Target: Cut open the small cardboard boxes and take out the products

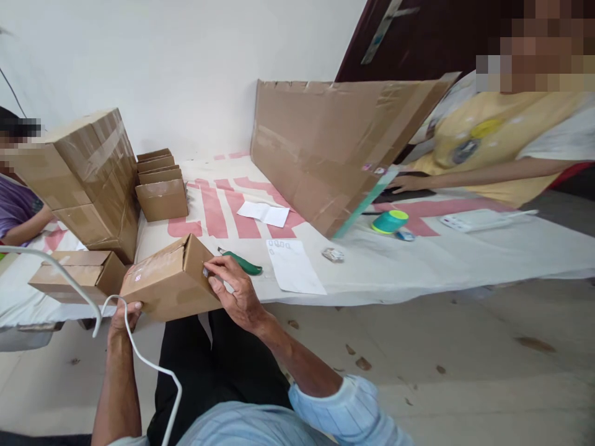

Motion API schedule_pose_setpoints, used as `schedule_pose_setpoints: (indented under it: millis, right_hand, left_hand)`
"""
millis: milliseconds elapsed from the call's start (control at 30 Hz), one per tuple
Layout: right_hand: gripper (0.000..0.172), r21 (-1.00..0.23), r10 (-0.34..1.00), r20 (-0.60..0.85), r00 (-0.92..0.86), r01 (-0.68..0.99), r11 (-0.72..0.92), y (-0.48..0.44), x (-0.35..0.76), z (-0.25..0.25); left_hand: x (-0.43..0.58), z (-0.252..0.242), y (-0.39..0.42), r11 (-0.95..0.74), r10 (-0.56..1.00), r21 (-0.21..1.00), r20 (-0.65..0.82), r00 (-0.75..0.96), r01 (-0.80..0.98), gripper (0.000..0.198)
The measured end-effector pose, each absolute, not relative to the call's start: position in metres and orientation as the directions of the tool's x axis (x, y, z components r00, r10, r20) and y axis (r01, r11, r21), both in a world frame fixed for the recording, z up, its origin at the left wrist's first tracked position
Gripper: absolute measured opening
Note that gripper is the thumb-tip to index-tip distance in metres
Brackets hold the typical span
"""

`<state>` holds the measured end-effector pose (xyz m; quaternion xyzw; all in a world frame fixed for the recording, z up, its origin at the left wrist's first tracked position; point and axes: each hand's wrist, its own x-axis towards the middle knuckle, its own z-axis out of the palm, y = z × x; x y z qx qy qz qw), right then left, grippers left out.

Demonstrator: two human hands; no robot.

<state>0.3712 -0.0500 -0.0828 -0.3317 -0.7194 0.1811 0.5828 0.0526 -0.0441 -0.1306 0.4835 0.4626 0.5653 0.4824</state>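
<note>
A small brown cardboard box [165,282] is held at the near edge of the table, above my lap. My left hand [124,313] grips its lower left corner from underneath, fingers curled round it. At the box's right end flap, my right hand [232,286] presses with bent fingers, pinching a small pale thing against the cardboard that I cannot make out. A green-handled cutter [244,264] lies on the table just beyond my right hand. A white sheet of paper [294,266] lies to its right.
A taped large carton [88,176] and a row of small boxes [160,186] stand at left, another small box [77,275] near them. A big cardboard sheet [334,145] leans at centre. A person in yellow sits right, another at far left. A teal tape roll [389,221].
</note>
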Motion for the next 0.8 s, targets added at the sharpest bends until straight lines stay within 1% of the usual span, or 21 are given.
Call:
schedule_pose_setpoints:
  millis: [67, 167, 300, 500, 700, 800]
  right_hand:
    - [0.031, -0.646, 0.688, 0.718, -0.102, 0.271, 0.714, -0.052, 0.372, -0.082]
    - [0.028, -0.646, 0.691, 0.716, -0.096, 0.284, 0.709, -0.052, 0.374, -0.082]
    - [0.022, -0.665, 0.704, 0.706, -0.077, 0.271, 0.696, -0.049, 0.377, -0.084]
    - [0.014, -0.708, 0.731, 0.682, -0.030, 0.225, 0.669, -0.038, 0.380, -0.092]
    - [0.011, -0.689, 0.708, 0.705, -0.036, 0.201, 0.696, -0.032, 0.380, -0.090]
    - [0.011, -0.681, 0.700, 0.711, -0.064, 0.187, 0.708, -0.033, 0.379, -0.085]
  left_hand:
    - [0.053, -0.132, -0.044, -0.098, 0.991, 0.964, 0.071, -0.113, -0.248, 0.091]
    - [0.055, -0.132, -0.044, -0.088, 0.988, 0.942, 0.041, -0.150, -0.323, 0.096]
    - [0.057, -0.128, -0.044, -0.100, 0.987, 0.948, 0.056, -0.150, -0.301, 0.102]
    - [0.060, -0.114, -0.050, -0.147, 0.986, 0.961, 0.124, -0.111, -0.233, 0.101]
    - [0.057, -0.119, -0.048, -0.129, 0.990, 0.962, 0.110, -0.094, -0.239, 0.099]
    - [0.053, -0.124, -0.044, -0.111, 0.992, 0.962, 0.092, -0.086, -0.250, 0.102]
